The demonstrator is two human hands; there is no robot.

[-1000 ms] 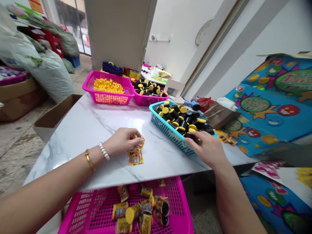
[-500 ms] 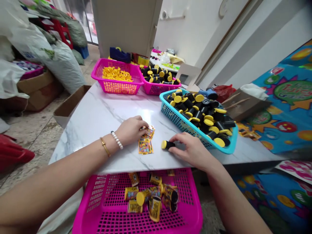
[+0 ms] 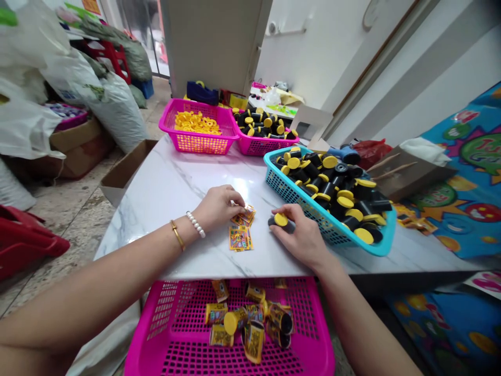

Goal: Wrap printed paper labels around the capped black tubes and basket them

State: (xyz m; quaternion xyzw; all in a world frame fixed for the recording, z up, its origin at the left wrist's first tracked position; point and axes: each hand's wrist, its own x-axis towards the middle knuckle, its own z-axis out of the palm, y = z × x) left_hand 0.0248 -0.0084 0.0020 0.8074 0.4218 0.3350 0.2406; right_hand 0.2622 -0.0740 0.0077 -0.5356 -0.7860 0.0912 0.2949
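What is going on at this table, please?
A person's left hand is at a small pile of printed labels on the marbled table. The right hand holds a black canister with a yellow end, beside a turquoise basket of similar canisters. Below the table edge, a pink basket holds canisters in yellow printed wrapping.

A white, grey-veined counter catches a bright glare near its middle. Behind it stand a tall beige panel and white walls; bulging white sacks slump on the speckled floor at left, with daylight showing through an opening beyond.
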